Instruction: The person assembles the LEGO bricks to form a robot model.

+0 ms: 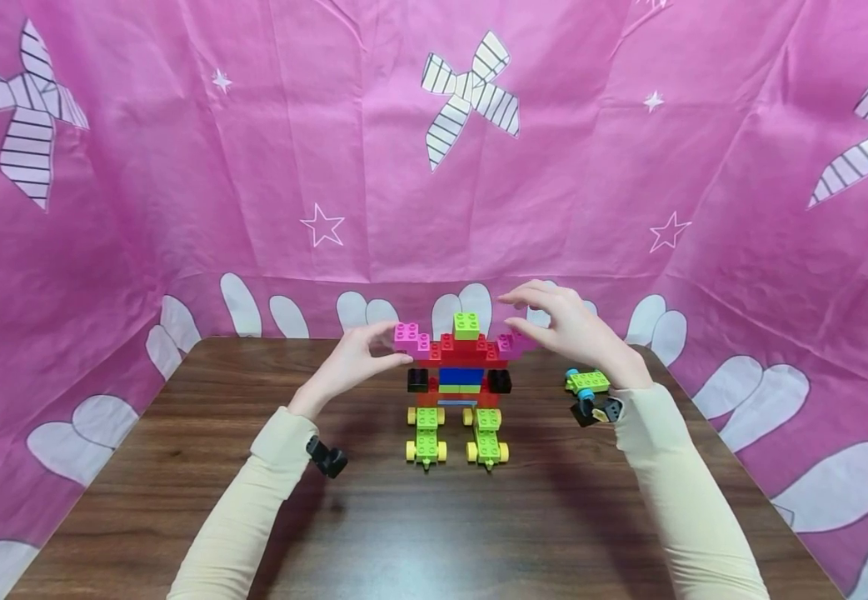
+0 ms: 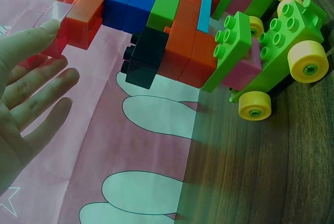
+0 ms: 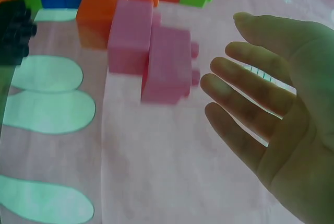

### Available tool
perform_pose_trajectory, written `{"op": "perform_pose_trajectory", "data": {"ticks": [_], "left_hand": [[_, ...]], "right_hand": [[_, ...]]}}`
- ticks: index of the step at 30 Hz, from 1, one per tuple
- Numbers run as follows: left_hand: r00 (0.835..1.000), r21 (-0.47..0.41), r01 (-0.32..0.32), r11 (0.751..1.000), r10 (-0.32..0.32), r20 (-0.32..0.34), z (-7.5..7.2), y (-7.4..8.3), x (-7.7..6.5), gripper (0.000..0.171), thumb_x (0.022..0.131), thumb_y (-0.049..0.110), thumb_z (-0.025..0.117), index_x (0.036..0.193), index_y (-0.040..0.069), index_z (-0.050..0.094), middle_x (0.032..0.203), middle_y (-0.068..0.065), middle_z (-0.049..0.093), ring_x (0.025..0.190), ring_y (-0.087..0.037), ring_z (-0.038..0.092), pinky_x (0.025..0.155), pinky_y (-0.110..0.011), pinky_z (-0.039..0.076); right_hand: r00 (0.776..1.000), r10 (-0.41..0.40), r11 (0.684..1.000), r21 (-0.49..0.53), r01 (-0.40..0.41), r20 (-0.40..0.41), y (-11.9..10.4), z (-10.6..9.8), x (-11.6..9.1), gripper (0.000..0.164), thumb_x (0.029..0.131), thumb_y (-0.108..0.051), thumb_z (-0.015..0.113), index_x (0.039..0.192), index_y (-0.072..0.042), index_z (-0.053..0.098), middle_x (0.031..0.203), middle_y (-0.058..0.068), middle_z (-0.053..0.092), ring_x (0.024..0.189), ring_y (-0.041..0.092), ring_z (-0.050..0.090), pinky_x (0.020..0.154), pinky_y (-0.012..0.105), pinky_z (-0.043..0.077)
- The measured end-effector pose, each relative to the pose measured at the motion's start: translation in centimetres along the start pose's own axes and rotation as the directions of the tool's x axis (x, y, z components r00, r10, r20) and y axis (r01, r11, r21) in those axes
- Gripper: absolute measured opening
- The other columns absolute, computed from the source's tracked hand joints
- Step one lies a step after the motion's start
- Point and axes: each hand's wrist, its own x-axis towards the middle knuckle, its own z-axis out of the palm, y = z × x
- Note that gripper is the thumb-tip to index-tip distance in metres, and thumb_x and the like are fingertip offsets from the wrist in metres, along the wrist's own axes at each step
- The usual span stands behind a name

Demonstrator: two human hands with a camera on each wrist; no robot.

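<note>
A robot-like figure of building blocks stands upright on the table, with a red body (image 1: 471, 358), a blue block (image 1: 461, 377) in the middle and a lime block (image 1: 466, 326) on top. Its feet are lime wheeled bases (image 1: 426, 450) with yellow wheels. My left hand (image 1: 355, 358) has its thumb and index finger around the pink block (image 1: 406, 335) at the figure's left end; the other fingers are spread. Beside the opposite pink blocks (image 3: 169, 62), my right hand (image 3: 271, 88) is held apart from them, fingers extended and holding nothing.
To the right on the table sits a small lime wheeled base (image 1: 588, 382) with blue wheels, a dark piece (image 1: 582, 415) near it, partly behind the right wrist's camera. A pink patterned cloth (image 1: 374, 167) hangs behind and beside the wooden table (image 1: 374, 533).
</note>
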Motion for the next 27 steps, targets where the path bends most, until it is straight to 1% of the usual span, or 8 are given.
{"op": "perform_pose_trajectory", "data": {"ticks": [3, 6, 9, 11, 14, 17, 19, 27], "left_hand": [[1.0, -0.002, 0.001, 1.0, -0.001, -0.002, 0.0, 0.0, 0.0, 0.042, 0.079, 0.035, 0.073, 0.118, 0.024, 0.06, 0.101, 0.006, 0.068, 0.093, -0.01, 0.066, 0.089, -0.034, 0.053], [1.0, -0.007, 0.007, 1.0, -0.007, -0.004, 0.0, 0.0, -0.1, 0.044, 0.079, 0.035, 0.074, 0.12, 0.023, 0.059, 0.102, 0.006, 0.068, 0.093, -0.01, 0.066, 0.09, -0.035, 0.053], [1.0, -0.01, 0.008, 1.0, -0.008, -0.002, -0.1, 0.0, -0.1, 0.046, 0.079, 0.036, 0.073, 0.121, 0.022, 0.059, 0.104, 0.005, 0.068, 0.094, -0.011, 0.066, 0.091, -0.036, 0.053], [1.0, -0.012, 0.009, 1.0, -0.009, -0.001, -0.1, 0.0, -0.1, 0.047, 0.079, 0.037, 0.073, 0.122, 0.022, 0.059, 0.104, 0.003, 0.068, 0.094, -0.012, 0.066, 0.091, -0.036, 0.053], [1.0, -0.016, 0.018, 1.0, -0.018, 0.001, -0.1, 0.0, -0.1, 0.048, 0.079, 0.038, 0.073, 0.121, 0.022, 0.059, 0.104, 0.002, 0.069, 0.095, -0.013, 0.066, 0.092, -0.037, 0.052], [1.0, -0.021, 0.028, 0.999, -0.028, 0.002, 0.0, 0.1, -0.1, 0.048, 0.078, 0.038, 0.074, 0.121, 0.021, 0.059, 0.104, 0.001, 0.069, 0.095, -0.014, 0.066, 0.093, -0.037, 0.052], [1.0, -0.023, 0.029, 0.999, -0.029, 0.001, 0.0, 0.1, 0.0, 0.049, 0.078, 0.037, 0.074, 0.121, 0.021, 0.059, 0.104, 0.0, 0.069, 0.095, -0.015, 0.067, 0.093, -0.038, 0.052], [1.0, -0.017, 0.027, 0.999, -0.027, -0.001, 0.0, 0.2, 0.0, 0.049, 0.078, 0.033, 0.075, 0.122, 0.019, 0.058, 0.105, 0.0, 0.069, 0.096, -0.015, 0.067, 0.092, -0.036, 0.052]], "right_hand": [[1.0, 0.009, 1.0, -0.003, -0.01, -0.022, 0.6, -0.3, -0.6, 0.034, 0.084, -0.022, 0.07, 0.117, -0.017, 0.064, 0.11, -0.001, 0.065, 0.092, 0.01, 0.057, 0.059, 0.021, 0.051], [0.999, 0.002, 1.0, -0.016, -0.003, -0.043, 1.3, -0.6, -1.2, 0.034, 0.083, -0.019, 0.071, 0.116, -0.017, 0.064, 0.107, -0.002, 0.065, 0.093, 0.01, 0.058, 0.059, 0.02, 0.049], [0.998, 0.007, 0.999, -0.042, -0.01, -0.068, 2.1, -0.8, -1.9, 0.033, 0.083, -0.018, 0.071, 0.115, -0.018, 0.064, 0.104, -0.004, 0.065, 0.089, 0.007, 0.057, 0.064, 0.02, 0.048], [0.997, 0.039, 0.998, -0.052, -0.043, -0.072, 2.6, -0.9, -2.5, 0.033, 0.083, -0.019, 0.071, 0.116, -0.019, 0.064, 0.101, -0.006, 0.064, 0.087, 0.004, 0.055, 0.067, 0.02, 0.048], [0.993, 0.1, 0.993, -0.054, -0.104, -0.063, 3.4, -1.0, -3.3, 0.033, 0.083, -0.02, 0.07, 0.116, -0.018, 0.064, 0.096, -0.007, 0.063, 0.086, 0.003, 0.054, 0.077, 0.026, 0.051], [0.987, 0.155, 0.986, -0.048, -0.157, -0.038, 4.2, -0.9, -4.0, 0.033, 0.084, -0.02, 0.069, 0.117, -0.016, 0.064, 0.097, -0.004, 0.064, 0.091, 0.007, 0.058, 0.084, 0.035, 0.053], [0.984, 0.177, 0.983, -0.047, -0.178, -0.027, 4.8, -0.8, -4.5, 0.031, 0.085, -0.019, 0.068, 0.116, -0.015, 0.064, 0.102, -0.002, 0.065, 0.093, 0.012, 0.06, 0.084, 0.039, 0.053], [0.986, 0.168, 0.984, -0.05, -0.169, -0.018, 7.3, 0.0, -6.2, 0.025, 0.086, -0.016, 0.067, 0.11, -0.011, 0.066, 0.101, 0.001, 0.066, 0.09, 0.02, 0.064, 0.081, 0.04, 0.055]]}}
